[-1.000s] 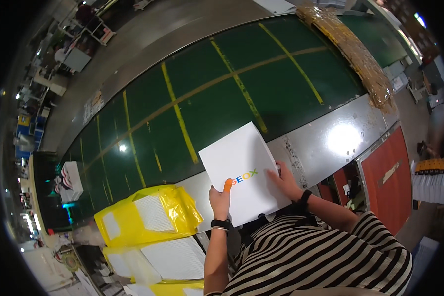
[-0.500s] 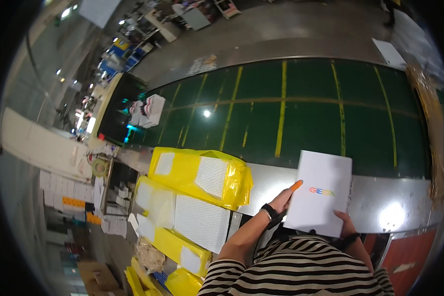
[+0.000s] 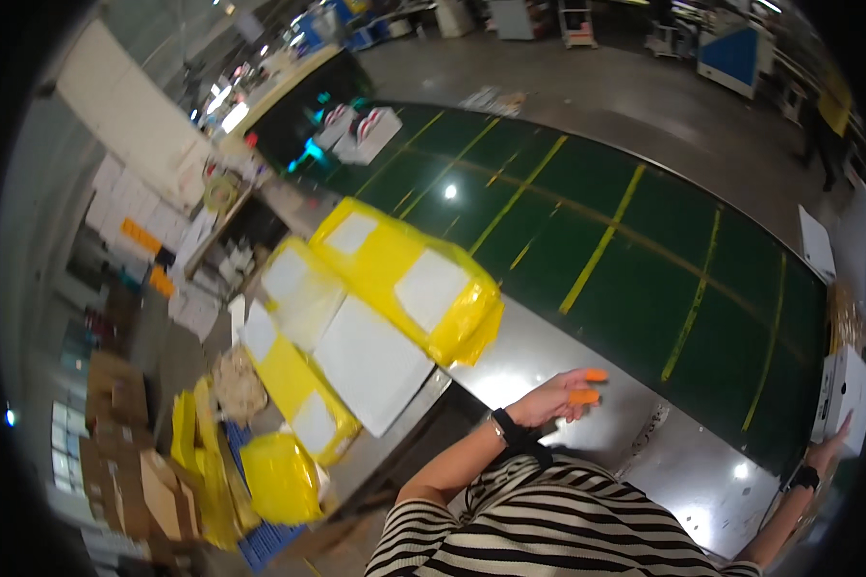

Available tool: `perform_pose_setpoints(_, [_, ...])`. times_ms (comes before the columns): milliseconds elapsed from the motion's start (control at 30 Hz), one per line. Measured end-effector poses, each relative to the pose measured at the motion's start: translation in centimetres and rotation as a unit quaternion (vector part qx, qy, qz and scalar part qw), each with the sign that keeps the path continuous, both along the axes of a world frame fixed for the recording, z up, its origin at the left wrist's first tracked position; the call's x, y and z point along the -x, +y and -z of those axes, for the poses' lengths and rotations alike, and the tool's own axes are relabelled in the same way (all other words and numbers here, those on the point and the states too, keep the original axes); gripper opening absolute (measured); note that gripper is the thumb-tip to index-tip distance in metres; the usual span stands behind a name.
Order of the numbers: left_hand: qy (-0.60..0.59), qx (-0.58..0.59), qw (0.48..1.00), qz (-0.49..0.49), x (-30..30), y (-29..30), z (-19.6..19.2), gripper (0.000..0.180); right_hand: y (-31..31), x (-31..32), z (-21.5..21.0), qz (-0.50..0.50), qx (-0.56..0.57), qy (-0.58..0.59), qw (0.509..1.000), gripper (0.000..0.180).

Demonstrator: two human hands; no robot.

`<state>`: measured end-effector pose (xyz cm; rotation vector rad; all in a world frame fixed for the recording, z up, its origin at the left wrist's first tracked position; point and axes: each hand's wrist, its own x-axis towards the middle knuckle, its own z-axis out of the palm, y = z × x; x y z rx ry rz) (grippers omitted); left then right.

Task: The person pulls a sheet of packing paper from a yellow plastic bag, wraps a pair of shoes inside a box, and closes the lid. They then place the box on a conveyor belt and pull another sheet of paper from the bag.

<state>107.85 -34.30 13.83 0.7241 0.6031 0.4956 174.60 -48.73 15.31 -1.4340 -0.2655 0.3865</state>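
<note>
My left hand (image 3: 560,394), with orange fingertip covers, hovers open over the shiny metal ledge (image 3: 587,423) beside the belt and holds nothing. It is nearest to a large yellow-wrapped parcel (image 3: 409,279) with white labels, to its left. Far out at the right rim, my right hand (image 3: 827,450) grips the lower edge of a white flat box (image 3: 845,394), which rests at the edge of the dark green conveyor belt (image 3: 625,250) marked with yellow lines.
More yellow and white parcels (image 3: 308,375) are stacked left of the ledge. Yellow bags (image 3: 279,476) and brown cartons (image 3: 154,490) lie on the floor below. White parcels (image 3: 361,130) sit at the belt's far end; shelves and carts stand beyond.
The view has swung left toward the yellow parcels. My left hand has let go of the white box, which now sits far right with only my right hand on it.
</note>
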Motion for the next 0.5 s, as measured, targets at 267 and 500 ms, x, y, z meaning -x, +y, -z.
perform_pose_setpoints(267, [-0.177,0.044,0.981,0.058,-2.1,-1.1,-8.0,0.058,14.3,44.4,-10.4,-0.668,-0.177,-0.029,0.723,0.080])
perform_pose_setpoints(500, [-0.103,-0.426,0.895,0.077,2.0,-2.6,-3.3,0.040,14.1,54.3,-7.3,-0.777,-0.123,0.148,0.600,0.053])
